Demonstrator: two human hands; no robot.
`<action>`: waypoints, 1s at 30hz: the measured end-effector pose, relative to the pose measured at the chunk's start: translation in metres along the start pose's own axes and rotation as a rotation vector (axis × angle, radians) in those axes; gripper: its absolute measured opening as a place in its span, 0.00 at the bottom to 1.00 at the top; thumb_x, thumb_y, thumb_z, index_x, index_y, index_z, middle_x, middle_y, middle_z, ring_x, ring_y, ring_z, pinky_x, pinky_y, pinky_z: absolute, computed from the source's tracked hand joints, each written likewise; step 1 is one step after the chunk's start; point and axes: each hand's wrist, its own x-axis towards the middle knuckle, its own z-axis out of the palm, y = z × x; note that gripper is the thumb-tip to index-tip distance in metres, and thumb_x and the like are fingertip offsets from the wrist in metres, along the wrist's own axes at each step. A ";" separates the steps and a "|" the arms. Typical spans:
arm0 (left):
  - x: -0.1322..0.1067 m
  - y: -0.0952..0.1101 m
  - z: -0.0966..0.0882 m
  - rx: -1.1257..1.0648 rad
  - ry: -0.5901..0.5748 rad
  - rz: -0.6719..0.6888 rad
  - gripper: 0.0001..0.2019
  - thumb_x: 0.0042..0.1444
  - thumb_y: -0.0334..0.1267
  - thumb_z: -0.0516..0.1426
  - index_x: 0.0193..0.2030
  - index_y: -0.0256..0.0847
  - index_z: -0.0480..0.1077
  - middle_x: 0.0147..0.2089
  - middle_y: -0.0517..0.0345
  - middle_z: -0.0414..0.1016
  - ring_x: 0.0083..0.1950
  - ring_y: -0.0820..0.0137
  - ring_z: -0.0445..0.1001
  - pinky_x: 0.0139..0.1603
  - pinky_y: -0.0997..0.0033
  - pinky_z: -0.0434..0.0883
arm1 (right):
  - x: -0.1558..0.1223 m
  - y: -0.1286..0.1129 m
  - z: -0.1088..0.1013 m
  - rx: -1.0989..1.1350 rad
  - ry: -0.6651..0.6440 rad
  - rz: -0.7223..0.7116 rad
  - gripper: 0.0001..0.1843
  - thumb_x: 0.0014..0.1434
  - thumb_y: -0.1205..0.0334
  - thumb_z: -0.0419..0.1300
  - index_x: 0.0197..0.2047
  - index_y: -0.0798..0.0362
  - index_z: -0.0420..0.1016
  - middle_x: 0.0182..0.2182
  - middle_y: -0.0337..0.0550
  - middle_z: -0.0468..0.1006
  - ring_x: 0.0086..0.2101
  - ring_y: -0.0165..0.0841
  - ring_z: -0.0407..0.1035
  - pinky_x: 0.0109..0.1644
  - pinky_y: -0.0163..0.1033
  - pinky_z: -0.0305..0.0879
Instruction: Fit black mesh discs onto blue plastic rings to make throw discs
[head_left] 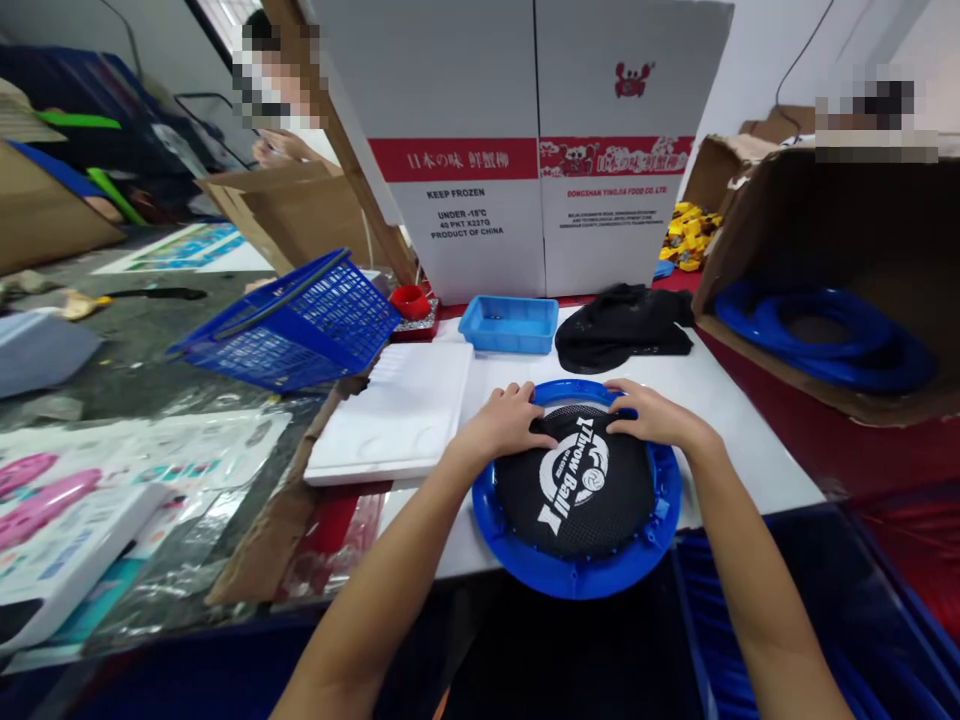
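A round blue plastic ring [574, 580] with black mesh [622, 490] across it lies at the white board's front edge, tilted toward me. White "Throw Ball" print shows on the mesh. My left hand [510, 425] grips the ring's far left rim, thumb on the mesh and fingers over the rim. At the far right rim my right hand [645, 412] holds on the same way, fingertips at the edge where mesh meets plastic. Behind the ring sit a light blue tray [514, 330] with tiny bits inside and a pile of black mesh pieces [622, 325].
A blue basket [300, 320] leans left of a white foam slab [401, 400]. Large white cartons [487, 100] stand behind. At right, an open cardboard box [795, 220] holds blue rings [825, 330]. Bagged pink items [52, 490] lie far left. A co-worker's hand [281, 148] shows behind.
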 end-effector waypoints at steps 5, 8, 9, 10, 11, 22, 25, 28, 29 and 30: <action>0.007 -0.003 0.002 -0.193 -0.001 -0.009 0.21 0.65 0.54 0.63 0.53 0.39 0.81 0.64 0.40 0.70 0.63 0.48 0.71 0.66 0.51 0.70 | 0.001 -0.002 -0.002 0.044 -0.042 -0.010 0.08 0.63 0.54 0.70 0.38 0.49 0.82 0.69 0.49 0.71 0.67 0.52 0.67 0.74 0.61 0.63; 0.011 -0.010 0.000 -0.364 0.069 -0.019 0.14 0.66 0.45 0.60 0.51 0.40 0.80 0.59 0.46 0.74 0.57 0.57 0.75 0.65 0.57 0.71 | 0.001 0.001 -0.004 0.097 0.006 -0.041 0.08 0.64 0.55 0.68 0.37 0.49 0.79 0.66 0.49 0.75 0.63 0.49 0.71 0.71 0.59 0.65; 0.013 -0.013 0.000 -0.399 0.093 -0.019 0.13 0.66 0.44 0.60 0.50 0.40 0.80 0.56 0.48 0.76 0.55 0.58 0.76 0.65 0.58 0.72 | 0.001 0.003 -0.005 0.129 0.027 -0.043 0.08 0.63 0.55 0.68 0.37 0.49 0.78 0.65 0.49 0.76 0.62 0.48 0.72 0.69 0.58 0.67; 0.014 -0.015 0.000 -0.424 0.117 -0.019 0.12 0.66 0.44 0.60 0.49 0.40 0.80 0.54 0.49 0.78 0.54 0.59 0.77 0.64 0.59 0.72 | 0.001 0.005 -0.005 0.160 0.046 -0.041 0.08 0.63 0.54 0.68 0.37 0.49 0.78 0.64 0.49 0.77 0.61 0.47 0.73 0.67 0.57 0.69; 0.015 -0.017 0.001 -0.445 0.143 -0.022 0.12 0.65 0.44 0.61 0.47 0.41 0.81 0.51 0.50 0.80 0.53 0.59 0.78 0.63 0.59 0.72 | 0.001 0.007 -0.006 0.189 0.063 -0.036 0.08 0.63 0.54 0.68 0.37 0.49 0.78 0.63 0.49 0.78 0.60 0.47 0.73 0.65 0.56 0.71; 0.025 -0.027 0.017 -0.552 0.314 -0.081 0.12 0.67 0.46 0.61 0.44 0.43 0.85 0.50 0.53 0.87 0.54 0.59 0.82 0.63 0.61 0.73 | 0.002 0.011 -0.009 0.314 0.193 0.011 0.08 0.64 0.54 0.65 0.36 0.48 0.75 0.52 0.46 0.83 0.54 0.43 0.75 0.63 0.53 0.72; 0.027 -0.028 0.018 -0.552 0.333 -0.050 0.13 0.67 0.46 0.60 0.43 0.42 0.84 0.49 0.52 0.87 0.53 0.60 0.81 0.62 0.62 0.73 | 0.003 0.013 -0.010 0.277 0.218 0.011 0.07 0.64 0.55 0.64 0.37 0.48 0.76 0.48 0.45 0.83 0.51 0.42 0.75 0.61 0.52 0.71; 0.028 -0.029 0.020 -0.575 0.336 -0.050 0.14 0.68 0.45 0.58 0.44 0.40 0.84 0.49 0.51 0.86 0.52 0.61 0.81 0.62 0.63 0.73 | 0.003 0.015 -0.011 0.246 0.224 0.019 0.05 0.64 0.58 0.63 0.38 0.49 0.78 0.42 0.43 0.82 0.46 0.40 0.74 0.57 0.50 0.71; 0.029 -0.029 0.021 -0.590 0.335 -0.059 0.14 0.68 0.45 0.58 0.44 0.40 0.84 0.49 0.51 0.87 0.52 0.61 0.81 0.62 0.63 0.73 | 0.004 0.015 -0.010 0.242 0.223 0.026 0.05 0.64 0.59 0.63 0.39 0.49 0.78 0.40 0.42 0.81 0.44 0.39 0.73 0.55 0.49 0.70; 0.030 -0.029 0.022 -0.607 0.337 -0.070 0.14 0.68 0.45 0.58 0.44 0.40 0.84 0.49 0.52 0.87 0.52 0.61 0.81 0.61 0.63 0.73 | 0.004 0.016 -0.010 0.238 0.222 0.031 0.04 0.65 0.60 0.63 0.38 0.49 0.78 0.39 0.42 0.81 0.43 0.39 0.73 0.54 0.48 0.70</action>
